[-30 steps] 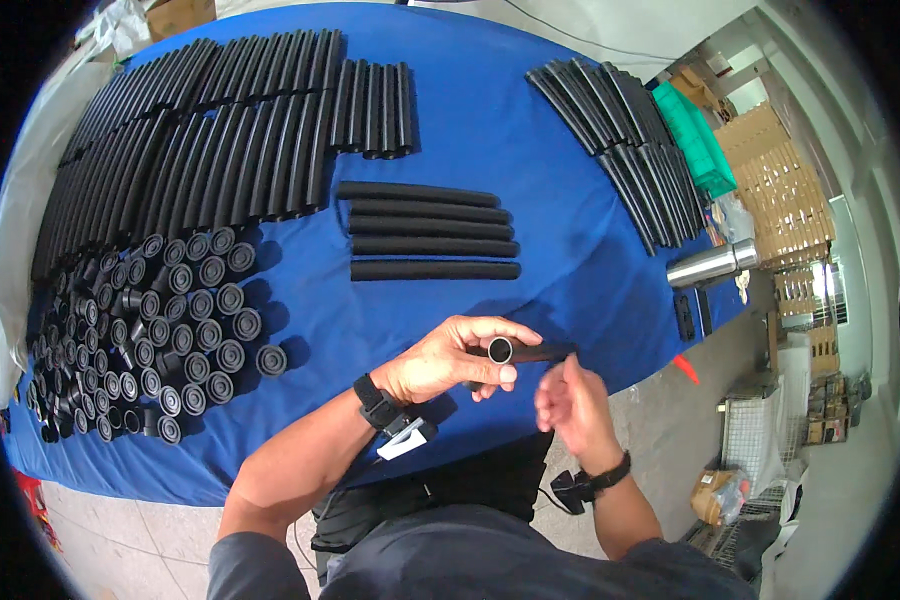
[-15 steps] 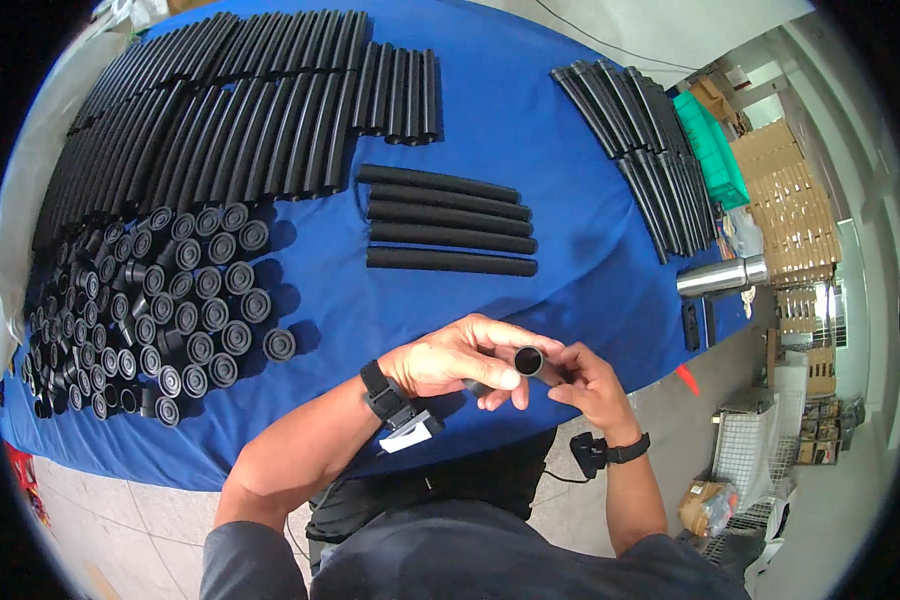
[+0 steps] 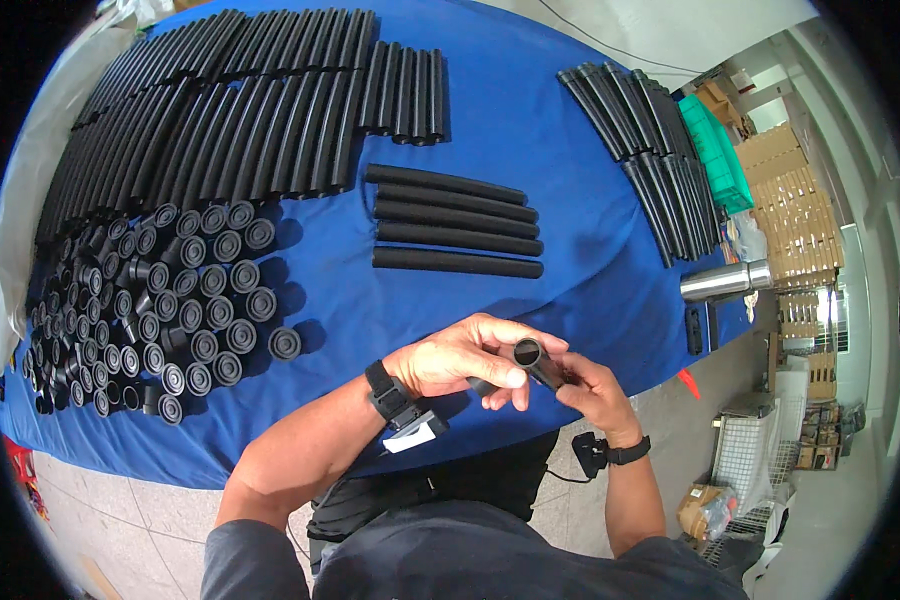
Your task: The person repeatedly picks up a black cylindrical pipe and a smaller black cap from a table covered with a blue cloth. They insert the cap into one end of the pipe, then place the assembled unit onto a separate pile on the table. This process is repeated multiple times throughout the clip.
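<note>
Just above the table's near edge, my two hands are close together. My right hand (image 3: 598, 393) is closed round a black tube (image 3: 542, 368), whose hollow round end tilts up toward me. My left hand (image 3: 460, 362) curls around that open end, its fingers behind the tube and thumb in front. Under the left thumb a small dark piece (image 3: 480, 385) shows, mostly hidden by the hand; it looks like a black cap. Ahead of my hands lie several loose black tubes (image 3: 458, 233), side by side on the blue cloth (image 3: 450, 310).
Many round black caps (image 3: 210, 313) cover the table's left side. Behind them black tubes (image 3: 260, 140) lie in rows. More black tubes (image 3: 660, 165) are stacked at right, beside a green crate (image 3: 718, 150) and a silver cylinder (image 3: 725, 281). A wire basket (image 3: 750, 440) stands on the floor.
The tube has turned slightly in my hands, so more of its side shows below the open end. My right fingers have shifted a little along it. The whole view has moved slightly.
</note>
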{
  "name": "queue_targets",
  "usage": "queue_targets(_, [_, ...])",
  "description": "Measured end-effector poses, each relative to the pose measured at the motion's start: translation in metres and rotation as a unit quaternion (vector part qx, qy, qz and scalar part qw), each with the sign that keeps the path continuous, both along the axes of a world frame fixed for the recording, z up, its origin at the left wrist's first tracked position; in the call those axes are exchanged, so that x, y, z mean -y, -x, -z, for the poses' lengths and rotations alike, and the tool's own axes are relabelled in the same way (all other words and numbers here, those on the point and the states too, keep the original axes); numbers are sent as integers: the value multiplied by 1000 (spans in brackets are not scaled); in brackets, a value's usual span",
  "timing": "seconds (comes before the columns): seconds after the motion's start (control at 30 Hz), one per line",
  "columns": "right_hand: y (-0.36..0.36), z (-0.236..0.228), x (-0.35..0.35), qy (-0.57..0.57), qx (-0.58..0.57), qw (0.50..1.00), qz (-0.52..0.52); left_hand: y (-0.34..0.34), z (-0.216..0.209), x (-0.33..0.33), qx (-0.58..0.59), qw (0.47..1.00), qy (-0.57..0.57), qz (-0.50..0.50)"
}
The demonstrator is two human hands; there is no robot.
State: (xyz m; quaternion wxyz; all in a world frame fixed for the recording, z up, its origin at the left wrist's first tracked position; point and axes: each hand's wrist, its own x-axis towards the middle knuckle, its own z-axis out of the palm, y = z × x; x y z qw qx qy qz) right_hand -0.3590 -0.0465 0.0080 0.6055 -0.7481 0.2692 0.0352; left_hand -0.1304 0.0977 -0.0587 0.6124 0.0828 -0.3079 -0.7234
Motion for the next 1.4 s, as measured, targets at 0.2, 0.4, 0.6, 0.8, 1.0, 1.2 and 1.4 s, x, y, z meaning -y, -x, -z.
queue_targets(0.2, [11, 16, 8, 16, 14, 1000, -3, -1, -1, -1, 14, 1000, -2, 0])
queue_targets(0.4, [0, 19, -9, 71, 99, 992, 17, 0, 0, 0, 1, 1000, -4, -5])
queue_targets(0.6, [10, 11, 17, -19, -36, 994, -103, -2, -4, -2, 11, 1000, -12, -16])
queue_targets(0.8, [13, 22, -10, -10, 68, 997, -31, 1, -6, -3, 23, 999, -31, -28])
queue_targets(1.0, [16, 32, -24, -278, 145, 929, 195, 6, 10, 11, -164, 981, -73, -70])
queue_targets(1.2, [20, 43, -10, -296, 99, 922, 231, 9, 9, 12, -126, 980, -112, -104])
queue_targets(1.4, [12, 43, -5, -282, 55, 932, 219, 7, 22, 14, -143, 981, -95, -84])
